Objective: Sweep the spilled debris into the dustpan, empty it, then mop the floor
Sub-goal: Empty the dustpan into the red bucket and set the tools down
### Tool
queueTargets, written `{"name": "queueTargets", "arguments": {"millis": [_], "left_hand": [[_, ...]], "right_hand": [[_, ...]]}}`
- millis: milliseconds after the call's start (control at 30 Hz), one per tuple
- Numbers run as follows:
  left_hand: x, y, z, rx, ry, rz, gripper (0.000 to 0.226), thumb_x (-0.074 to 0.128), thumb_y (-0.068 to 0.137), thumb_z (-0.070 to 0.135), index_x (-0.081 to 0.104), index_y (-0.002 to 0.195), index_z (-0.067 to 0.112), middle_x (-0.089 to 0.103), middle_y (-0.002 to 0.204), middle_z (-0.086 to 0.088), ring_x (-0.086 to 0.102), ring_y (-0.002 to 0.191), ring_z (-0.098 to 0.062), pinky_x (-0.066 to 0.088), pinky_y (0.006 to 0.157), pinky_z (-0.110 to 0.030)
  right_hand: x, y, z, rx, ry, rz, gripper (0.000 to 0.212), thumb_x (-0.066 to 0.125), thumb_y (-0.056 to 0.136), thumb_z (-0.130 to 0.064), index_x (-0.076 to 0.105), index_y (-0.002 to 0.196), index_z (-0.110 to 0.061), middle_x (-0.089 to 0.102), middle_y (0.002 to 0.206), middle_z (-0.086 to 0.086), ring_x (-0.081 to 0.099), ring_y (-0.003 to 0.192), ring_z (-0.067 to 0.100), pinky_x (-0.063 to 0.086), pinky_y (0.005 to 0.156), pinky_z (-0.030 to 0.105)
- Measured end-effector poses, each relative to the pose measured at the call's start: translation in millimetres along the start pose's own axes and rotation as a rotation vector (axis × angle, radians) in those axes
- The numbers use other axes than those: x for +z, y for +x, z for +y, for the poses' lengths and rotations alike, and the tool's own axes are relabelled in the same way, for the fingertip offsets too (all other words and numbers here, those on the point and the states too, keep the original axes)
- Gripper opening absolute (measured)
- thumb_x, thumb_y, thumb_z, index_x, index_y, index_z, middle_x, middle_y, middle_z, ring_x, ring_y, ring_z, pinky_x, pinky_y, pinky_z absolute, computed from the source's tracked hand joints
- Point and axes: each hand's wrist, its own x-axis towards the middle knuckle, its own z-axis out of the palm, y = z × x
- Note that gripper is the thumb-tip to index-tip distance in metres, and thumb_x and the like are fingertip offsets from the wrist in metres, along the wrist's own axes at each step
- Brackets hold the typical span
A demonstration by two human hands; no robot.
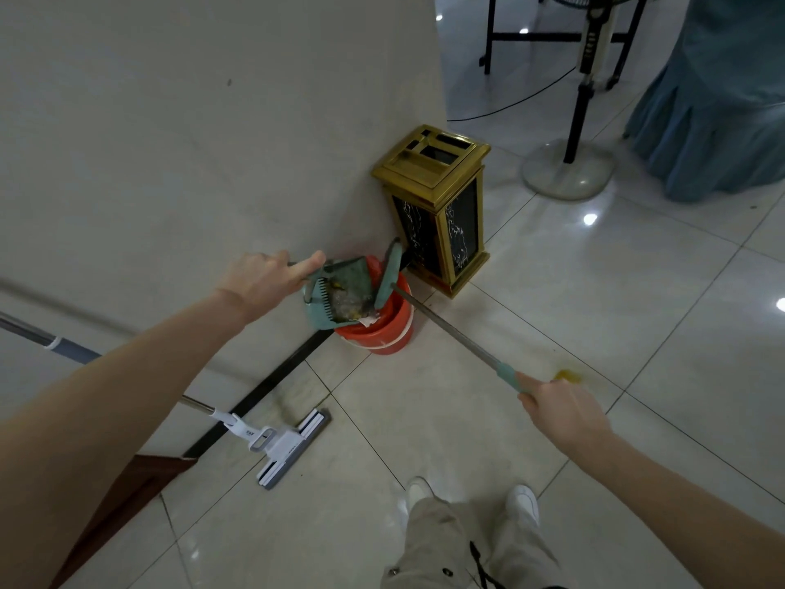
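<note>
Dustpan (340, 291): tipped over the red bucket (391, 329) at the foot of the wall, with debris (348, 306) piled at its lip, so the emptying step is reckoned to be in hand
Left hand (263, 278): curled round the dustpan's thin handle, the pan held tilted
Right hand (560, 414): wrapped round the teal grip at the near end of the broom (446, 329)
Broom head (388, 269): stood on edge against the pan's right side, over the bucket
Handling: the pan looks like light, stiff plastic, best held by the handle and kept low over the rim. The long pole is probably a bit wobbly when gripped only at the end
Mop (293, 448): leant on the wall left of the bucket, head flat on the tiles, not yet used
Yellow smear (569, 374): seen on the tiles just beside the right hand, so mopping is needed there
</note>
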Motion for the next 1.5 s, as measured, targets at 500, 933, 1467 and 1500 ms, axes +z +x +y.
{"name": "queueTargets", "arguments": {"millis": [500, 933, 1467, 1500], "left_hand": [[5, 0, -8, -0.103, -0.086, 0.048, 0.048, 0.044, 0.099, 0.037, 0.008, 0.131, 0.032, 0.057, 0.082, -0.015, 0.057, 0.053, -0.032, 0.035, 0.044, -0.032], [14, -6, -12, -0.107, -0.095, 0.077, 0.046, 0.045, 0.098, 0.037, 0.013, 0.131, 0.031, 0.055, 0.078, -0.015, 0.042, 0.046, -0.026, 0.028, 0.042, -0.029], [6, 8, -16, 0.085, -0.011, 0.156, 0.06, 0.068, 0.087, 0.026, 0.026, 0.13, 0.026, 0.054, 0.067, -0.016, 0.051, 0.038, -0.029, 0.028, 0.039, -0.025], [2, 9, -16, 0.112, 0.041, 0.146, 0.064, 0.069, 0.086, 0.025, 0.023, 0.131, 0.027, 0.054, 0.068, -0.015, 0.052, 0.04, -0.029, 0.029, 0.039, -0.026]], "right_hand": [[17, -8, -32, -0.106, 0.026, -0.047, 0.044, 0.036, 0.101, -0.038, 0.03, 0.145, -0.035, 0.048, 0.081, 0.003, 0.049, 0.069, 0.027, 0.04, 0.06, 0.031], [29, -3, -13, -0.055, -0.141, -0.09, 0.047, 0.033, 0.103, -0.032, 0.022, 0.148, -0.026, 0.044, 0.084, 0.003, 0.048, 0.067, 0.026, 0.041, 0.059, 0.034], [10, -9, -2, -0.051, -0.136, 0.028, 0.045, 0.031, 0.103, -0.04, 0.028, 0.146, -0.032, 0.047, 0.081, 0.0, 0.051, 0.065, 0.025, 0.041, 0.056, 0.031], [11, -9, -7, -0.04, -0.111, 0.033, 0.044, 0.031, 0.102, -0.041, 0.029, 0.146, -0.033, 0.046, 0.08, 0.0, 0.048, 0.063, 0.025, 0.04, 0.055, 0.031]]}}
